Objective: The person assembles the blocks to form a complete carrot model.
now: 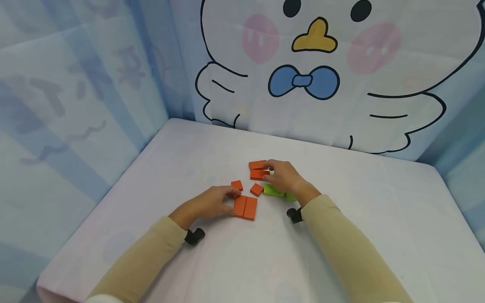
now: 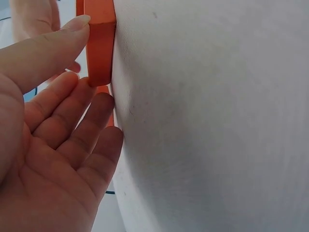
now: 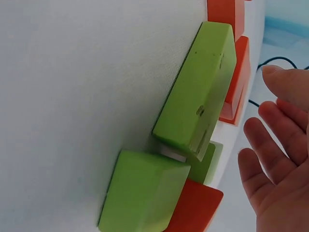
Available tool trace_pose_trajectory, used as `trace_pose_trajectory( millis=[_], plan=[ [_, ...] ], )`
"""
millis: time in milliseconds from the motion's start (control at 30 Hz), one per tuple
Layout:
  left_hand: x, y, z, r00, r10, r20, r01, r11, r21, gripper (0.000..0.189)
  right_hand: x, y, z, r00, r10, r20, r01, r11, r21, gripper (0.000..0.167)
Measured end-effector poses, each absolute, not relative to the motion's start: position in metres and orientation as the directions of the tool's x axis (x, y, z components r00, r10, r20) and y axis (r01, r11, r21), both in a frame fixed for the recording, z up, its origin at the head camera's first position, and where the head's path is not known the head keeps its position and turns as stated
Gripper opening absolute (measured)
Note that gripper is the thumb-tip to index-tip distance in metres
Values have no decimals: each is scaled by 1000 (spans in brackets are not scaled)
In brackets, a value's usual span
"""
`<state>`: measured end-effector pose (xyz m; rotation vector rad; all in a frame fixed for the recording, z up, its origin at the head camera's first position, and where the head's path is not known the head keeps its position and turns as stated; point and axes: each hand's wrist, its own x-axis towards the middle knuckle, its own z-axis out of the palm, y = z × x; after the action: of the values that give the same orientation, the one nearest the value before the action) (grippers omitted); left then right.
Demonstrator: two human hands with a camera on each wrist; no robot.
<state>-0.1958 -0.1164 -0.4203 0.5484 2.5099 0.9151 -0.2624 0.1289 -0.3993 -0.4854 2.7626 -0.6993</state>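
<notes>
My left hand (image 1: 212, 201) reaches over the left side of a pair of flat orange blocks (image 1: 250, 208) lying side by side. In the left wrist view, its thumb overlaps the edge of an orange block (image 2: 100, 53), with loosely bent fingertips right at the block's end. My right hand (image 1: 284, 174) hovers by the right ends of two more orange blocks (image 1: 258, 174), which lie close together farther back. Its fingers are apart and relaxed in the right wrist view, nothing between them. Beneath this hand lies a green block (image 1: 273, 190), partly hidden.
Two small orange blocks, one left (image 1: 236, 185) and one right (image 1: 257, 190), lie between the larger pairs. Another green block (image 1: 291, 197) shows under the right wrist. The white-covered table (image 1: 242, 261) meets a printed cloth backdrop (image 1: 303, 113) at the back and sides.
</notes>
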Motion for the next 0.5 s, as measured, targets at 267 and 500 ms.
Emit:
trace_pose_trajectory(
  millis=[267, 500],
  plan=[
    [-197, -118, -423, -837, 494, -234, 222, 699, 680, 50, -268, 121, -403, -912, -354, -208, -204, 830, -519, 43],
    [-197, -119, -422, -834, 500, -234, 227, 696, 681, 51, -269, 116, -406, -909, -351, -225, -186, 825, -533, 39]
  ],
)
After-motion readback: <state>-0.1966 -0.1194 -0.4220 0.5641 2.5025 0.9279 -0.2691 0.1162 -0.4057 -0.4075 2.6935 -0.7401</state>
